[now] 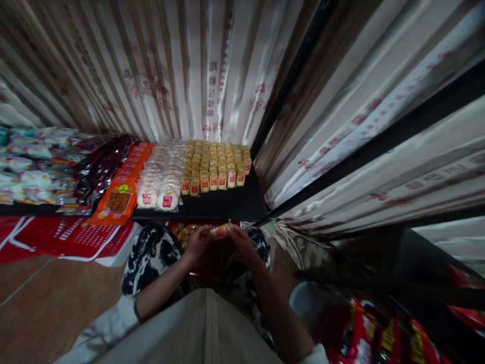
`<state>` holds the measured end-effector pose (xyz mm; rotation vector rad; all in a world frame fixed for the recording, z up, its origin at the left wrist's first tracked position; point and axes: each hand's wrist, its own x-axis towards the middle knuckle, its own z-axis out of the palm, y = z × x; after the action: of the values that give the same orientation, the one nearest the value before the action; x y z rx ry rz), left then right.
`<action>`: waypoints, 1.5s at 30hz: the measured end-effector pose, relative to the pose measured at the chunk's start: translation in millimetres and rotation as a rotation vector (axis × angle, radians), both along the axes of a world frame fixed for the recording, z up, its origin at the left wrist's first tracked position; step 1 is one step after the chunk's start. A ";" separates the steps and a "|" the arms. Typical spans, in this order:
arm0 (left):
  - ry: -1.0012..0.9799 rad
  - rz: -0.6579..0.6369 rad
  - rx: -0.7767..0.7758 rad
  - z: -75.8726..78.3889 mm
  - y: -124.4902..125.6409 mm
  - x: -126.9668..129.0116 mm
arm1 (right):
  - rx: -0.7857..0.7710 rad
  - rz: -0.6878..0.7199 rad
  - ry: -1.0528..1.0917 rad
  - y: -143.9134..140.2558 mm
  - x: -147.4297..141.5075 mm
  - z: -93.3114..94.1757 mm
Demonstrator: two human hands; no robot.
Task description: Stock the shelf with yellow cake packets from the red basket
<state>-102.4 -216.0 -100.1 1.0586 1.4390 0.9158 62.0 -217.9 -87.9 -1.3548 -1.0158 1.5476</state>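
Both hands meet low in the dim centre, below the front edge of a black shelf (227, 205). Left hand (197, 243) and right hand (242, 243) each pinch one end of a small orange-yellow wrapped snack packet (221, 231), held between them; its label is too blurred to read. Beneath them, a box of similar packets (184, 235) is mostly hidden by the wrists. On the shelf lie rows of small yellow cakes with red labels (215, 164), beside round white cakes in clear wrap (161, 177). Shiny pale curtains (182, 76) hang behind.
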 end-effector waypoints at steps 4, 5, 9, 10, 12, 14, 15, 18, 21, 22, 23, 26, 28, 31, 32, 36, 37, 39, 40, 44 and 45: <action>-0.150 0.051 -0.105 13.0 1.7 5.7 | -0.003 -0.078 0.139 -4.3 -7.9 4.8; -0.181 0.053 -0.118 15.8 2.1 8.1 | 0.001 -0.098 0.166 -4.6 -9.9 3.6; -0.246 0.061 -0.106 17.6 3.6 23.1 | 0.033 -0.193 0.196 -7.4 -15.9 -1.4; -0.244 0.059 -0.096 14.8 4.2 27.4 | 0.038 -0.225 0.187 -8.9 -16.6 -2.0; -0.204 0.021 -0.077 6.6 6.5 34.9 | 0.046 -0.282 0.155 -11.6 -16.4 -2.6; -0.101 -0.066 -0.046 -1.3 11.1 39.4 | 0.073 -0.301 0.106 -12.5 -13.0 -3.4; -0.029 -0.126 -0.014 -3.4 14.6 40.3 | 0.094 -0.297 0.075 -11.5 -9.8 -4.0; 0.240 -0.255 0.130 2.6 30.9 40.2 | 0.161 -0.307 -0.051 -2.0 4.6 -4.2; 0.371 -0.320 0.235 25.9 54.6 42.2 | 0.230 -0.312 -0.158 14.9 20.5 0.8; 0.359 -0.354 0.270 35.1 63.4 44.3 | 0.263 -0.296 -0.172 21.4 24.9 3.3; 0.347 -0.381 0.311 43.9 72.3 47.0 | 0.298 -0.275 -0.179 28.0 28.7 5.8; 0.348 -0.484 0.415 64.4 98.4 57.8 | 0.395 -0.259 -0.215 48.5 37.0 10.4; 0.389 -0.509 0.463 73.6 114.8 66.4 | 0.439 -0.268 -0.263 62.4 41.1 10.6; 0.460 -0.508 0.550 87.5 138.4 81.0 | 0.514 -0.330 -0.394 82.8 46.6 11.6; 0.484 -0.508 0.586 93.0 146.2 86.2 | 0.550 -0.370 -0.464 89.0 48.2 13.0; 0.577 -0.492 0.684 112.1 179.0 107.4 | 0.710 -0.524 -0.744 110.5 53.2 21.8; 0.592 -0.479 0.695 114.2 187.7 112.3 | 0.734 -0.537 -0.787 115.1 54.1 23.4; 0.606 -0.448 0.703 114.5 205.2 121.2 | 0.763 -0.532 -0.839 124.1 55.6 24.0; 0.611 -0.432 0.698 113.1 213.5 125.3 | 0.773 -0.517 -0.854 128.6 56.2 23.0; 0.673 -0.411 0.668 106.2 238.2 138.8 | 0.773 -0.475 -0.906 147.2 58.6 13.8; 0.698 -0.418 0.672 105.2 241.8 141.4 | 0.762 -0.473 -0.915 151.8 59.3 11.0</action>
<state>39.0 25.7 5.2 2.2550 1.3704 0.7591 121.3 -66.1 -76.8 -1.5508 -1.4586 0.0698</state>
